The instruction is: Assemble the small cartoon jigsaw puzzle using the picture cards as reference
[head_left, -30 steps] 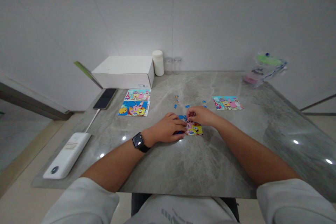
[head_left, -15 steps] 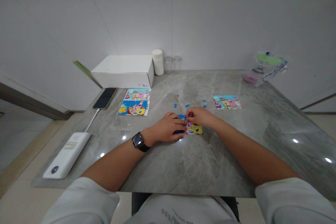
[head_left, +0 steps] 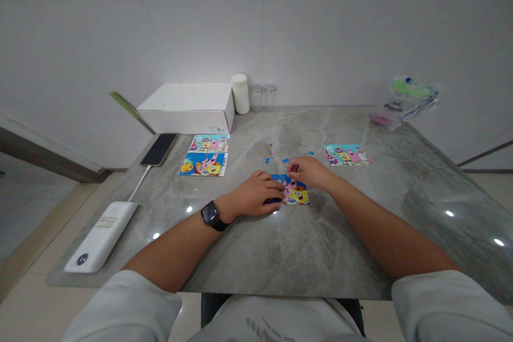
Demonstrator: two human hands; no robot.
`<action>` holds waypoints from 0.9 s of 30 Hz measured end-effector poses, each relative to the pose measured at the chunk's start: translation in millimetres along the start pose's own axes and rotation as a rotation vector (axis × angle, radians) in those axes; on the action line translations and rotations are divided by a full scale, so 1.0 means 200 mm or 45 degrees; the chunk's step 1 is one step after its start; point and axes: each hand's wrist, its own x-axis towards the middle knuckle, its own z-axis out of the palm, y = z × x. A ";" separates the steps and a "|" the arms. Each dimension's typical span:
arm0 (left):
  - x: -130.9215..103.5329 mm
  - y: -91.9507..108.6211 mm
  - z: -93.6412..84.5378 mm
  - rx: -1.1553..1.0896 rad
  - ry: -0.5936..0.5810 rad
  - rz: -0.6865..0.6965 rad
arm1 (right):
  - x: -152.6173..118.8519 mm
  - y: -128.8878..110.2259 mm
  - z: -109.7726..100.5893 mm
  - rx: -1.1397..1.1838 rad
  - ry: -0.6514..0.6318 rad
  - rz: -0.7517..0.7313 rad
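My left hand (head_left: 256,193) lies flat with its fingers spread over the left part of a small colourful jigsaw (head_left: 297,193). At the jigsaw's upper edge, my right hand (head_left: 306,171) has its fingers pinched together; whatever is between the fingertips is too small to make out. Just beyond the hands lie several loose puzzle pieces: a blue one (head_left: 286,160), another blue one (head_left: 267,160) and one farther right (head_left: 311,153). The left side of the jigsaw is hidden under my left fingers.
Two picture cards (head_left: 203,164) lie at the left, another card (head_left: 348,155) at the right. Behind stand a white box (head_left: 184,112), a white bottle (head_left: 241,94) and two glasses. A phone (head_left: 159,149), a white power bank (head_left: 101,236) and a plastic bag (head_left: 401,104) are farther out.
My right hand has shifted slightly away from me and to the right, uncovering more of the jigsaw's upper part. My left hand has stayed in place.
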 end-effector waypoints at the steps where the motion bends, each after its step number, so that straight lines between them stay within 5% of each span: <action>1: 0.00 0.00 0.00 0.002 0.003 0.005 | 0.00 0.00 0.01 0.003 -0.011 0.000; 8: 0.00 0.00 -0.01 -0.017 0.009 0.008 | 0.01 -0.01 0.07 -0.024 -0.040 -0.015; 15: 0.00 0.00 0.00 -0.032 0.046 -0.003 | -0.04 0.03 -0.16 0.067 0.326 -0.073; 19: 0.01 0.01 -0.01 -0.015 0.073 -0.015 | -0.14 0.07 -0.23 0.067 0.364 -0.147; 27: -0.06 -0.05 -0.18 0.070 0.217 -0.301 | -0.34 0.21 -0.03 -0.068 0.309 -0.410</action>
